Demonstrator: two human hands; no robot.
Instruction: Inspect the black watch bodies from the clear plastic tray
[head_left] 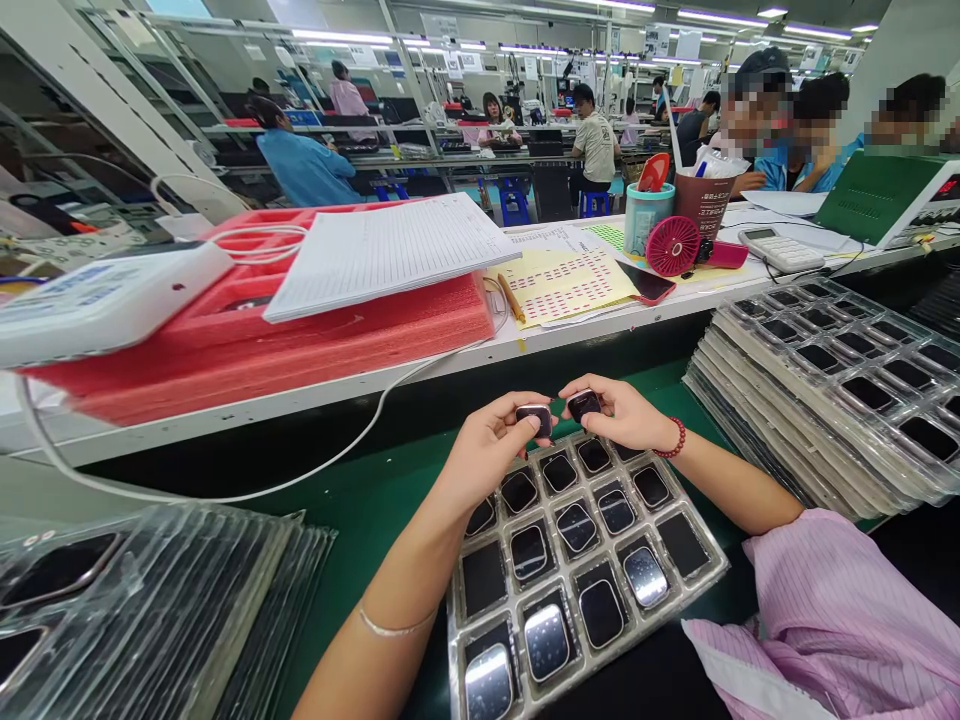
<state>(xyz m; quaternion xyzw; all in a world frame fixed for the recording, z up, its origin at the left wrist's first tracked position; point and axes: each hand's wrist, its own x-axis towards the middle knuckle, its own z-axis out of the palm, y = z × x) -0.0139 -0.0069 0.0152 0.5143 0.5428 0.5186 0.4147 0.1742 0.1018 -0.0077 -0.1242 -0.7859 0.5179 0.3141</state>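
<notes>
My left hand (501,440) pinches a smartwatch body (534,420) with a dark square screen, thumb on its face. Close beside it, my right hand (619,412) grips a second smartwatch body (583,404) between thumb and fingers. Both are held just above the far edge of a clear plastic tray (517,605) whose square compartments hold several similar watch bodies, such as the watch body (601,612) near the front. Two compartments, one at the left and one at the right, show only a dark bottom. My hands cover part of the tray's far row.
Stacked trays stand at the right (825,400) and the left (187,610). On the white shelf (420,385) ahead lie red foam (360,345), paper sheets (397,245), a pink fan (673,246) and a calculator (780,250). A white cable (360,440) droops from the shelf. Co-workers sit beyond.
</notes>
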